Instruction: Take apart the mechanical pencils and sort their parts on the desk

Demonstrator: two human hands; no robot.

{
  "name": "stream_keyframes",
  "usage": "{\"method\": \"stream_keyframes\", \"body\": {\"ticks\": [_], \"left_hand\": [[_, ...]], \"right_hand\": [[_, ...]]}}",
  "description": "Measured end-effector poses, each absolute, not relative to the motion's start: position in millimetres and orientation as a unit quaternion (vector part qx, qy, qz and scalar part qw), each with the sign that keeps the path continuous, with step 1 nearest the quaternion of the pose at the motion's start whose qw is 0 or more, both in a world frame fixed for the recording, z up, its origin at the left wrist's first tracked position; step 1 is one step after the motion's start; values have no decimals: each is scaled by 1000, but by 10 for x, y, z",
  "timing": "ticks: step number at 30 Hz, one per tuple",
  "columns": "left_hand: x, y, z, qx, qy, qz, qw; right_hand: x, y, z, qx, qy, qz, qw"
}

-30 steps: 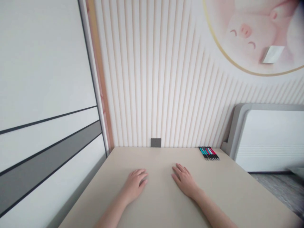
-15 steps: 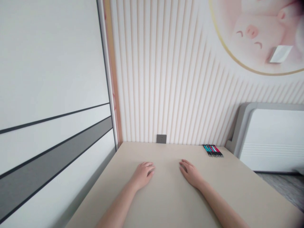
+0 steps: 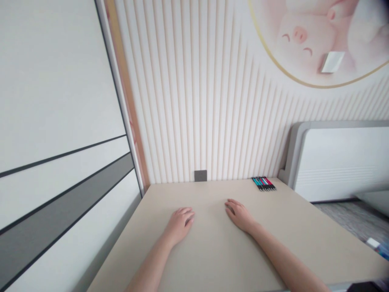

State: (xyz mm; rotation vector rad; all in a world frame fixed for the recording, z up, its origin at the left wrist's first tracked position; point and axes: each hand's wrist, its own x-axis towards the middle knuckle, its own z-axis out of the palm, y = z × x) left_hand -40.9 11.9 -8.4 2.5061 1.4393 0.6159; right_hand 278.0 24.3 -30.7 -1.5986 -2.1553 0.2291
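My left hand (image 3: 180, 223) rests palm down on the beige tabletop (image 3: 209, 251), left of the middle, with its fingers loosely curved and nothing in them. Across a gap, my right hand (image 3: 239, 215) lies on the same surface, thumb apart from the fingers, holding nothing. Beyond the right hand, near the far right corner, several pens (image 3: 264, 183) lie side by side in a row. Their barrels are teal, red and white, with dark ends. Neither hand touches them.
A ribbed wall (image 3: 188, 89) rises behind the table, with a dark socket (image 3: 200, 175) just above its edge. To the left stands a white cabinet (image 3: 54, 81) with grey bands. A grey-white headboard (image 3: 346, 158) is at right. A blue-and-white object (image 3: 378, 246) shows at the right edge.
The view has turned slightly to the right and tilted, so the wall and pens appear further left. Both hands stay resting on the table.
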Motion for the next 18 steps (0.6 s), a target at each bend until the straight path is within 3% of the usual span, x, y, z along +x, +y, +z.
{"method": "stream_keyframes", "body": {"ticks": [6, 12, 18], "left_hand": [[-416, 129, -83, 846, 482, 210, 86], [-411, 158, -130, 853, 468, 223, 63], [-367, 162, -161, 850, 471, 235, 28]], "right_hand": [[2969, 376, -260, -626, -753, 17, 203], [3837, 697, -241, -777, -607, -43, 160], [4515, 948, -306, -872, -466, 23, 148]]}}
